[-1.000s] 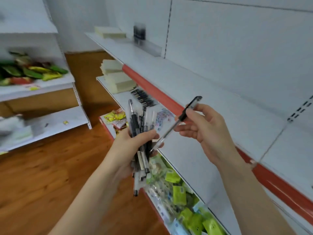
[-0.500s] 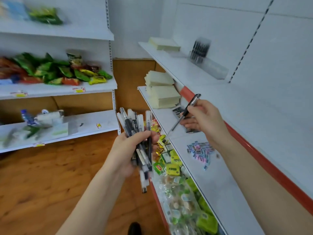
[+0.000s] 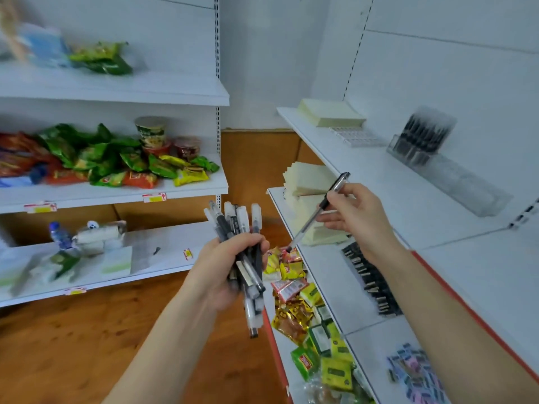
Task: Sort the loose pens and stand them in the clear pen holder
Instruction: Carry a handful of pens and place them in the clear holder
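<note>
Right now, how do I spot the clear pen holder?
Find the upper white shelf on the right. Along its back wall sits the clear pen holder, a long transparent trough. Only it has dark pens standing in its far end.

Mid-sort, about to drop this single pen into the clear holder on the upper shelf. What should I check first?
1. Single pen gripped by right hand: ok, pinched on its upper half.
2. Bundle of pens secure in left hand: ok, fingers wrapped round it.
3. Room in clear pen holder: ok, near section looks empty.
4. Path over upper shelf to holder: ok, nothing in between.
5. Which way up the standing pens sit: cannot tell, blurred.
</note>
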`<control>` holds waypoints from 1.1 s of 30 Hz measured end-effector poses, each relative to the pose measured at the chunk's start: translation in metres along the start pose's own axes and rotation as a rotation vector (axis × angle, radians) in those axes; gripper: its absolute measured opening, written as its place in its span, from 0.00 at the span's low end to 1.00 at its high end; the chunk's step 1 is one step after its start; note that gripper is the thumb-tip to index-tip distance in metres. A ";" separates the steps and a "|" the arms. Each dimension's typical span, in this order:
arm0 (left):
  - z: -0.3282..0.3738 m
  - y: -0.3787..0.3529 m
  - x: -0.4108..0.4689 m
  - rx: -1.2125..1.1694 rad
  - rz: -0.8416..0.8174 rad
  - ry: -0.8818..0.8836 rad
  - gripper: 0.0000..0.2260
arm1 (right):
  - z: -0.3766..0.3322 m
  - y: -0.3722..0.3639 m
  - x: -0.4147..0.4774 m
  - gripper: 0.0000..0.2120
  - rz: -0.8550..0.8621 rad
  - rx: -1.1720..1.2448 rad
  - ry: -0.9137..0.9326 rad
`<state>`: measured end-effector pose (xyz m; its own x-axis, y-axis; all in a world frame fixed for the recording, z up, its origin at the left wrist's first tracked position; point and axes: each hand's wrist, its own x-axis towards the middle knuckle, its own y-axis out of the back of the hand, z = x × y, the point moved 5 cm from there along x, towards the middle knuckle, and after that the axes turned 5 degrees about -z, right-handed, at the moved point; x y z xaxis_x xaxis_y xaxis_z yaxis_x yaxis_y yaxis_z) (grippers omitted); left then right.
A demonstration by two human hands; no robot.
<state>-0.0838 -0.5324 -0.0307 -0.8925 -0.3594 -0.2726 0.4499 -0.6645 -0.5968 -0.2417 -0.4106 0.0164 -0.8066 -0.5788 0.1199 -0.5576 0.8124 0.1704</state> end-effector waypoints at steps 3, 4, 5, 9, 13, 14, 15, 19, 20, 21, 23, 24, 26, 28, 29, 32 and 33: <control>0.030 0.013 0.054 -0.015 -0.014 0.015 0.01 | 0.003 -0.012 0.053 0.03 0.045 -0.008 0.008; 0.040 0.016 0.072 -0.014 -0.023 0.010 0.02 | 0.006 -0.013 0.069 0.02 0.066 -0.009 0.006; 0.049 0.019 0.091 -0.010 -0.036 0.008 0.02 | 0.010 -0.013 0.084 0.01 0.095 -0.013 0.002; 0.086 0.016 0.170 0.009 -0.137 0.045 0.02 | 0.021 0.003 0.138 0.03 0.274 -0.003 -0.013; 0.104 -0.017 0.241 0.037 -0.271 0.129 0.03 | 0.032 0.046 0.154 0.04 0.532 0.013 -0.065; 0.101 -0.030 0.255 0.039 -0.312 0.160 0.03 | 0.033 0.061 0.152 0.04 0.606 0.003 -0.070; 0.097 -0.043 0.267 0.041 -0.355 0.195 0.03 | 0.034 0.075 0.148 0.04 0.676 -0.009 -0.072; 0.069 -0.092 0.304 0.066 -0.475 0.345 0.05 | 0.031 0.131 0.126 0.05 0.930 -0.064 -0.063; 0.061 -0.104 0.311 0.076 -0.492 0.377 0.06 | 0.029 0.145 0.120 0.05 0.985 -0.087 -0.050; 0.054 -0.115 0.318 0.080 -0.506 0.400 0.06 | 0.026 0.159 0.116 0.05 1.039 -0.110 -0.030; 0.040 -0.140 0.332 0.066 -0.524 0.430 0.06 | 0.018 0.191 0.107 0.06 1.147 -0.175 0.019; 0.034 -0.152 0.337 0.060 -0.540 0.441 0.06 | 0.013 0.208 0.105 0.06 1.196 -0.225 0.042; 0.026 -0.176 0.347 0.057 -0.578 0.449 0.06 | 0.005 0.241 0.104 0.04 1.267 -0.339 0.065; 0.020 -0.196 0.357 0.075 -0.610 0.445 0.04 | 0.000 0.268 0.110 0.02 1.297 -0.427 0.057; 0.017 -0.204 0.362 0.090 -0.628 0.441 0.03 | 0.001 0.279 0.113 0.03 1.300 -0.459 0.043; 0.012 -0.228 0.374 0.127 -0.704 0.422 0.03 | 0.005 0.300 0.131 0.04 1.256 -0.557 -0.015; 0.011 -0.234 0.378 0.140 -0.724 0.418 0.04 | 0.006 0.305 0.136 0.05 1.241 -0.584 -0.029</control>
<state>-0.5265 -0.5197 0.0140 -0.8886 0.4392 -0.1323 -0.2617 -0.7222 -0.6402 -0.5228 -0.2413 0.0785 -0.7188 0.5073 0.4754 0.6838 0.6394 0.3515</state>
